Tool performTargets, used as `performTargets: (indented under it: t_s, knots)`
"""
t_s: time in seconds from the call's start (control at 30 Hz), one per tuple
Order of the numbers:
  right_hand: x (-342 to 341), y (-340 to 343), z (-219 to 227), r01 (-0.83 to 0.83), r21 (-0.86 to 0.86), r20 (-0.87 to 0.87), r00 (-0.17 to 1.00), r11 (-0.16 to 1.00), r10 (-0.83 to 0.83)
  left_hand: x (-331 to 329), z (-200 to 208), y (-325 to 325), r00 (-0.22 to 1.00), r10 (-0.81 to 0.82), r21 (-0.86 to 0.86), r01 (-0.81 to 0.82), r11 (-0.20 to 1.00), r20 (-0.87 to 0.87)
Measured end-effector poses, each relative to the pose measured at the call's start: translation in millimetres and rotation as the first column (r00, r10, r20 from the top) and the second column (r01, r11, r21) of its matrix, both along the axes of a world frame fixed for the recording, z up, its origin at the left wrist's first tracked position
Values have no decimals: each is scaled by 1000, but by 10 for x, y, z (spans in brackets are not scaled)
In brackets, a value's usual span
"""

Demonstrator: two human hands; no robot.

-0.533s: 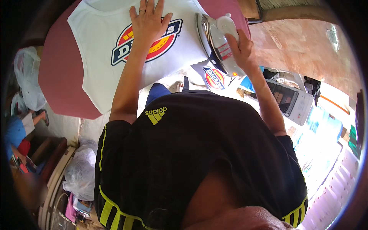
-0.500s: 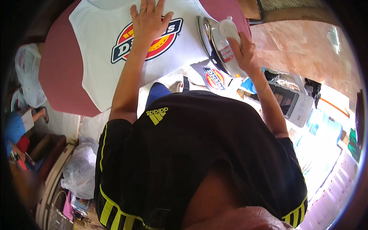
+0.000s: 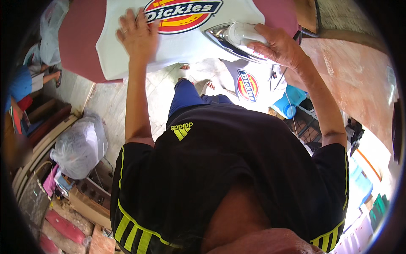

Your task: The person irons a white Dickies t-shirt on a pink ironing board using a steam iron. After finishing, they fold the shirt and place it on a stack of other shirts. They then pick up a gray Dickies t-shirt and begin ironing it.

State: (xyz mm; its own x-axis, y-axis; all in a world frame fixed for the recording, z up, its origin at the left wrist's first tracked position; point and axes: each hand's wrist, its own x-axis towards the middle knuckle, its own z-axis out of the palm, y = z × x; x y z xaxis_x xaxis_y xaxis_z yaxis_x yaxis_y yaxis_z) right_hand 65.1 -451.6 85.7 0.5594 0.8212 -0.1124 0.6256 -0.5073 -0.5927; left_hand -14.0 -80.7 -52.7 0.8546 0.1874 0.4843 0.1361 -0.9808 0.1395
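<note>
A white shirt (image 3: 186, 44) with a red, yellow and navy printed emblem is spread over a dark red ironing surface (image 3: 82, 42). My left hand (image 3: 137, 34) rests over the shirt beside the emblem, fingers spread and slightly blurred. In my right hand (image 3: 281, 45) is the white handle of a clothes iron (image 3: 237, 39). Its shiny metal soleplate lies on the shirt to the right of the emblem, with the tip pointing left. A cord hangs down from near my right wrist. Below the surface's near edge shows another piece of pale fabric (image 3: 245, 82) with a similar emblem.
A stuffed clear plastic bag (image 3: 80, 146) stands on the left, and another plastic bag (image 3: 54, 31) hangs at the upper left. Another person's leg (image 3: 50, 76) shows at the far left. On the right are a blue container (image 3: 289, 103) and a reddish-brown panel (image 3: 342, 72).
My left hand has shifted left off the emblem toward the shirt's left side. The iron has turned from pointing away to pointing left. The view has also shifted.
</note>
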Motion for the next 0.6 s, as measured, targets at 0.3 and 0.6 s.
performTargets:
  t_s: [0.3, 0.6]
  knots:
    - [-305, 714, 83, -83, -48, 35, 996, 995, 84, -496, 131, 1050, 920, 370, -59, -365, 929, 127]
    - [-1005, 1637, 64, 58, -228, 47, 998, 972, -49, -491, 245, 1365, 991, 102, -310, -71, 948, 85]
